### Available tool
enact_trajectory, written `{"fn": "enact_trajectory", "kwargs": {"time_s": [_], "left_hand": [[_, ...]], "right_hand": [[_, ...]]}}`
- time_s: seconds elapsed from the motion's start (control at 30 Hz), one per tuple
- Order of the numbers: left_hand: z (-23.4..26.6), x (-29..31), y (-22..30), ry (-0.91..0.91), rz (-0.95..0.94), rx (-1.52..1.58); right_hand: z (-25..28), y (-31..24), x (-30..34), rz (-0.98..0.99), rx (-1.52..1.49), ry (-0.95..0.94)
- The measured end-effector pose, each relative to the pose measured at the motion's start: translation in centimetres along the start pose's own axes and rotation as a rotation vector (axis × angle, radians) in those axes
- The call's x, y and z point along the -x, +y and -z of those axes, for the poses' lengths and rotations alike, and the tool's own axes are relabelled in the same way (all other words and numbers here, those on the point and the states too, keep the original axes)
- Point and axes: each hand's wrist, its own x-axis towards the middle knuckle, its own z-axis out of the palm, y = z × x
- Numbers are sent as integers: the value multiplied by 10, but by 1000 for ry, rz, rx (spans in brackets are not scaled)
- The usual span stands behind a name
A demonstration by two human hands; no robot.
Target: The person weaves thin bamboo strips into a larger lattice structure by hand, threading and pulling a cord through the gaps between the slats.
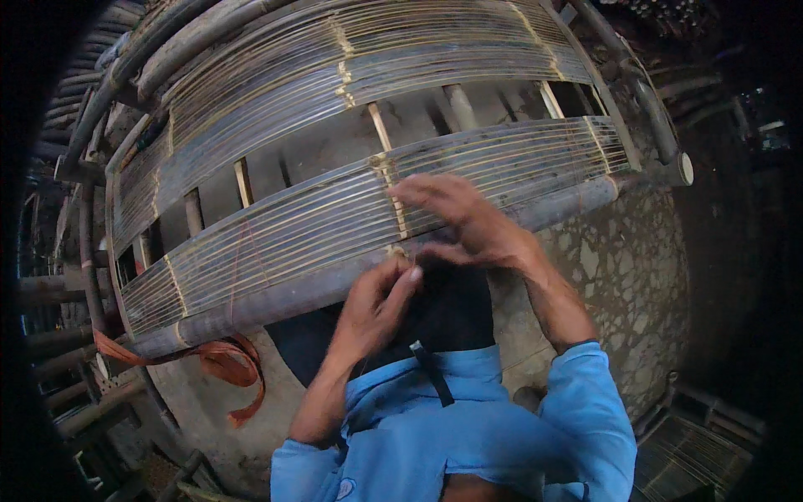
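Note:
A bench-like frame of thin bamboo slats (276,234) stretches before me, with a thick bamboo pole (276,301) along its front edge. Pale lashing (386,171) ties the slats across the middle and ends in a knot (396,250) at the pole. Just below that knot, my left hand (376,305) is closed, thumb against fingers; whatever it pinches is too small to make out. My right hand (473,222), slightly blurred, hovers over the slats and pole beside it, fingers stretched out and thumb apart. I see nothing in it.
An orange-red strap (230,364) hangs in a loop from the pole's left end. Behind the front slats are a gap with wooden cross-pieces (381,125) and a second slatted panel (443,42). Stony ground (619,276) lies to the right, and another slatted piece (690,460) is at lower right.

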Motion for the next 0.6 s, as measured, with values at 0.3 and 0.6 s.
{"fn": "enact_trajectory", "kwargs": {"time_s": [0.3,0.6], "left_hand": [[234,-18,11,495,2,-480],[111,-257,-85,60,82,-1037]], "right_hand": [[-10,55,-43,-181,-131,-119],[-68,126,-112,-626,234,-149]]}}
